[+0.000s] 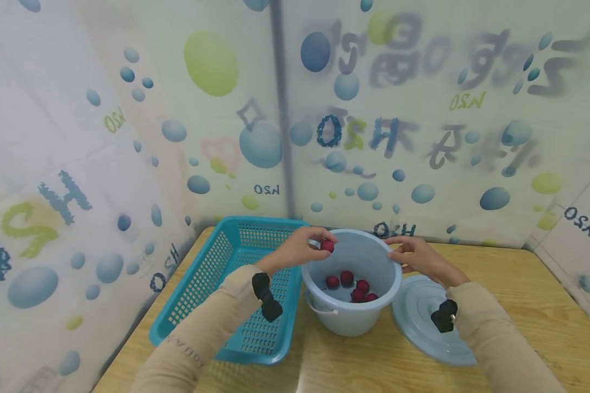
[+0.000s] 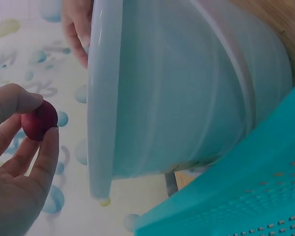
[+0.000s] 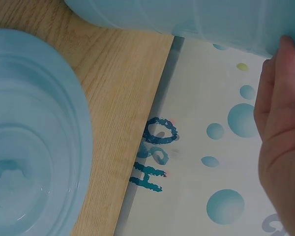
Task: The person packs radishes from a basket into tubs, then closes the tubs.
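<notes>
My left hand (image 1: 300, 248) pinches a dark red plum (image 1: 327, 246) between thumb and fingers at the left rim of a light blue bucket (image 1: 350, 319). In the left wrist view the held plum (image 2: 39, 120) shows beside the bucket's rim, apart from it. Several more plums (image 1: 346, 279) lie on the bucket's floor. On the opposite side, my right hand (image 1: 420, 256) grips the bucket's rim. The right wrist view has that hand's fingers (image 3: 285, 73) laid along the bucket's outer wall, the thumb mostly hidden.
A turquoise slotted basket (image 1: 295, 327) stands on the wooden table (image 1: 344, 365), left of the bucket. The bucket's round blue lid (image 1: 418, 322) lies to its right, partly under my right forearm. A patterned curtain (image 1: 423, 164) rises behind the table.
</notes>
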### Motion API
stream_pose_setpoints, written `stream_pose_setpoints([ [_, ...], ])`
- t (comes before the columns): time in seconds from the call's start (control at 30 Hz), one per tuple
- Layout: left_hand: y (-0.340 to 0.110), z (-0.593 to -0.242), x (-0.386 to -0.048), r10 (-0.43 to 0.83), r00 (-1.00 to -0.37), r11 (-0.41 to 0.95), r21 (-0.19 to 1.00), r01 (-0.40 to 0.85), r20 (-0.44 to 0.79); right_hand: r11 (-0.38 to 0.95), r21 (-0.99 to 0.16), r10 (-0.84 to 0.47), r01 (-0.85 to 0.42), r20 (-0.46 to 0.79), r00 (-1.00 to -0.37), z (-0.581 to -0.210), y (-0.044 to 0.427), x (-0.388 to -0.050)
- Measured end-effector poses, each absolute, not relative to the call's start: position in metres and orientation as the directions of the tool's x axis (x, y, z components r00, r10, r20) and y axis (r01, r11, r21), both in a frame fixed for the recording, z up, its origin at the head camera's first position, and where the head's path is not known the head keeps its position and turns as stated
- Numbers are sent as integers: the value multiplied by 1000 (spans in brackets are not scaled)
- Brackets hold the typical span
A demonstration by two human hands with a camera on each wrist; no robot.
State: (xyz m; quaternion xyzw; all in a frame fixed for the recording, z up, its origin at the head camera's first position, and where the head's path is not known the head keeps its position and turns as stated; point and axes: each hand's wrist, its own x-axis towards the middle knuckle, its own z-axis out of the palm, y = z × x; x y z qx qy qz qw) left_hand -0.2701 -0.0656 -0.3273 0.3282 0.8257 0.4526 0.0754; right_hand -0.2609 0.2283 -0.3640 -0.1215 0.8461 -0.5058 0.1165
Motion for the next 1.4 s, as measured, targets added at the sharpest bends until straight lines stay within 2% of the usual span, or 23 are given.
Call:
stream_pose_setpoints([
  [0.2,-57,-329,-272,620,-757,365,779,509,204,460,-884,-319,-85,-75,-945,-364,228,-261],
  [0.73,-52,-337,-271,601,-781,408,776,482,169,463,-882,-315,-87,-73,-946,-365,229,-260],
  [1.1,-57,-341,-267,552,-805,347,819,457,216,451,-889,-305,-76,-73,-950,-368,227,-260],
  [1.4,-56,-307,-232,493,-820,303,826,475,291,406,-913,-278,-33,-89,-956,-373,229,-256],
])
